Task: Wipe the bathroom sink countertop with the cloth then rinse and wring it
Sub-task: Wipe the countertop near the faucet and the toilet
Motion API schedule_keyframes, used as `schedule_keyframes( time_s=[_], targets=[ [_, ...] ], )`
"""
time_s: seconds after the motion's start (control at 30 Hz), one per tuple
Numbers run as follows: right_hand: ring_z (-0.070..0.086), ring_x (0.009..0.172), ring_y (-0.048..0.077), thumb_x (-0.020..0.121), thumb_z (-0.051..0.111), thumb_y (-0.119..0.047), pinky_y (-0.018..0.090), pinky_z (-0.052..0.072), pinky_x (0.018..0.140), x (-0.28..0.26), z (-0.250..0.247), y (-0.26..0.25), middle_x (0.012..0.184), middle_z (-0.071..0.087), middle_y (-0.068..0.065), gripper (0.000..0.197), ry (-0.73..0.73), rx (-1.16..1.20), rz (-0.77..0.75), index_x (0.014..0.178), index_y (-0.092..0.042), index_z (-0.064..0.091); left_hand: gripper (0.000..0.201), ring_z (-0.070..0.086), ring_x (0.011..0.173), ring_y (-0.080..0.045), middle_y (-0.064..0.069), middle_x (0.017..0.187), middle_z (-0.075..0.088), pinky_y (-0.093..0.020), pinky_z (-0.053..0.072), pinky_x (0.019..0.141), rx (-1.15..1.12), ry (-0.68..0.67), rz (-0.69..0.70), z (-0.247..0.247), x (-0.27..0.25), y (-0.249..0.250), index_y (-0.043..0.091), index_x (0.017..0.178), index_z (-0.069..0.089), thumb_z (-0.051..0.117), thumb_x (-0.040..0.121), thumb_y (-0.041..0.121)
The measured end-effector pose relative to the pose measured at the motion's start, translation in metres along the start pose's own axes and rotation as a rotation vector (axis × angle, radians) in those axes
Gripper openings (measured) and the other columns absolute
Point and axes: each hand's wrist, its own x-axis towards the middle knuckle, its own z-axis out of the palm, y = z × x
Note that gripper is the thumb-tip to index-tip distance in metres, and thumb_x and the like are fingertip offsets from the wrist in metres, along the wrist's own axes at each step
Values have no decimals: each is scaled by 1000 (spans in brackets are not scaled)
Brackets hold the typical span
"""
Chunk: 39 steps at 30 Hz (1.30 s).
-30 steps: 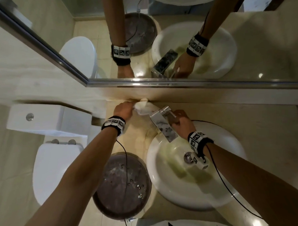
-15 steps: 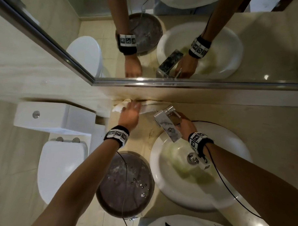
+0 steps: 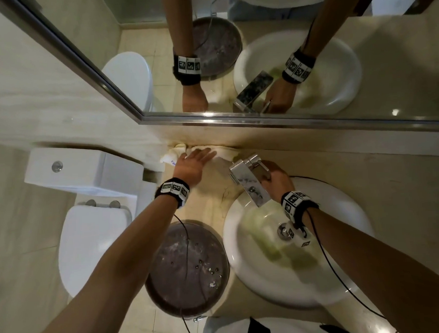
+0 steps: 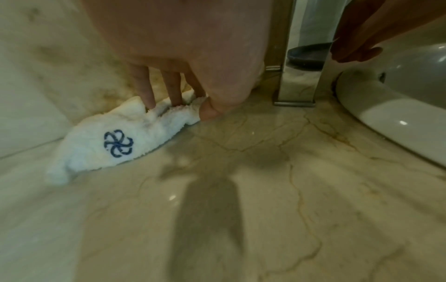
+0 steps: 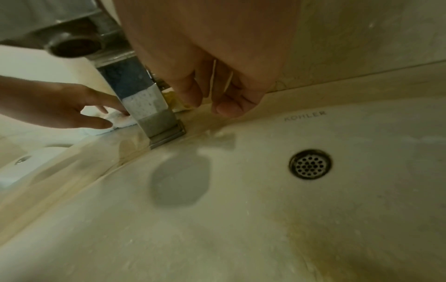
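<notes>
Around the sink point(image 3: 342, 281) there is a toilet point(image 3: 91, 245) w/ its tank point(image 3: 84, 171) on the left, a round dark bin point(image 3: 187, 267) betw. toilet and sink, and a mirror point(image 3: 235, 66) on the back wall. The chrome faucet point(image 3: 249, 182) stands at the back rim of the sink, on the beige marble countertop point(image 4: 241, 190); it is betw. the two hands.

The white cloth point(image 4: 103, 141), w/ a blue flower logo, lies at the back left corner of the countertop, against the wall, left of the faucet. The left hand point(image 3: 192, 164) presses on it w/ straight fingers point(image 4: 147, 89), not curled round it; the logo end sticks out to the left of the hand.

The right hand point(image 3: 275, 181) is just beside the faucet on its right, fingers loosely bent, tips near the countertop. It holds nothing and is apart from the cloth.
</notes>
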Motion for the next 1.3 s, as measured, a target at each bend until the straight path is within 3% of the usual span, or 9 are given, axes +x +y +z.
schedule_keyframes(
  time_s=[0.1, 0.2, 0.3, 0.47, 0.63, 0.8, 1.03, 1.2, 1.3],
  targets=[
    [63, 86, 17, 89, 63, -12, 25, 49, 74, 0, 0, 3, 113, 61, -4, 46, 40, 38, -29, 133, -23, 54, 87, 23, 150, -20, 13, 164, 18, -54, 24, 119, -83, 67, -92, 11, -7, -13, 47, 154, 14, 42, 88, -2],
    [64, 87, 16, 88, 66, -18, 26, 52, 75, -2, -3, 7, 114, 60, -8, 41, 30, 43, -10, 128, -25, 59, 88, 32, 146, -19, 10, 162, 26, -54, 33, 114, -203, 105, -192, 13, -14, -23, 46, 151, 26, 44, 81, -4],
    [66, 88, 18, 87, 68, -19, 27, 54, 79, -7, -8, 11, 112, 66, -3, 32, 21, 72, 30, 119, -21, 65, 85, 52, 129, -27, 5, 151, 42, -50, 45, 100, -325, 145, -282, 11, -21, -23, 45, 143, 34, 49, 74, -3],
    [61, 115, 26, 93, 53, -10, 40, 50, 103, -23, -12, 16, 147, 48, 2, 44, 49, 78, 28, 136, -16, 60, 70, 65, 96, -39, -10, 117, 59, -43, 55, 81, -351, 65, -389, 10, -34, -7, 28, 141, 33, 59, 80, 5],
    [50, 132, 29, 100, 52, -15, 40, 40, 112, -46, -10, 26, 149, 46, 11, 39, 31, 27, 13, 138, -10, 57, 56, 62, 107, -38, -14, 123, 63, -42, 50, 85, -377, -5, -285, 10, -53, 4, 25, 140, 40, 51, 89, 4],
    [48, 134, 29, 97, 54, -14, 36, 37, 114, -69, -8, 34, 146, 50, 11, 40, 8, 53, 33, 138, -10, 57, 28, 59, 110, -29, -9, 125, 61, -39, 49, 92, -423, -36, -219, 7, -79, 36, 26, 119, 55, 55, 94, 13],
    [64, 111, 24, 93, 63, -20, 33, 52, 94, -102, -7, 26, 121, 67, 5, 29, -119, 78, 52, 122, -17, 64, 28, 57, 110, -30, -11, 120, 59, -37, 45, 91, -402, 66, -71, -14, -114, 104, 17, 122, 64, 49, 99, 11],
    [54, 126, 28, 80, 82, -31, 42, 49, 102, -131, -5, 18, 145, 49, 8, 86, -243, 124, -63, 152, -24, 37, 32, 59, 107, -31, -15, 116, 62, -36, 47, 92, -435, 12, 113, -21, -136, 164, 12, 113, 74, 51, 94, -1],
    [49, 132, 26, 73, 85, -34, 41, 47, 105, -147, -10, 31, 148, 45, 7, 89, -244, 121, -79, 150, -21, 42, 36, 60, 101, -27, -8, 110, 60, -31, 48, 88, -462, -17, 225, -17, -144, 203, 20, 108, 76, 54, 91, -3]
  ],
)
